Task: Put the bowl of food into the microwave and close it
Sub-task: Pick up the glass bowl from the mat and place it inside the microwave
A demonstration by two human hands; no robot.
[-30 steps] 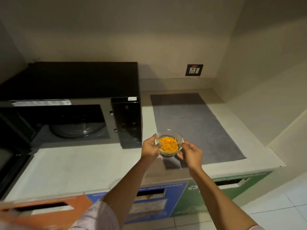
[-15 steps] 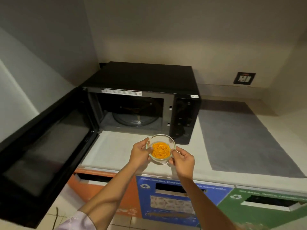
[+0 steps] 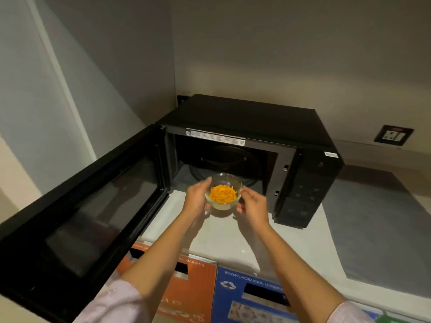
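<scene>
A small clear glass bowl [image 3: 223,193] holds orange shredded food. My left hand [image 3: 197,198] grips its left side and my right hand [image 3: 253,205] its right side. The bowl hangs above the white counter, just in front of the open cavity of the black microwave [image 3: 247,117]. Inside the cavity lies a glass turntable [image 3: 250,170]. The microwave door [image 3: 88,206] is swung wide open to the left.
A grey mat [image 3: 377,227] covers the white counter [image 3: 224,238] to the right of the microwave. A wall socket [image 3: 393,134] sits on the back wall. Orange [image 3: 186,292] and blue [image 3: 251,297] waste-bin fronts lie below the counter edge. A wall stands close on the left.
Both hands have carried the bowl leftward from the grey mat and forward to the mouth of the open microwave. The view has turned left toward the microwave.
</scene>
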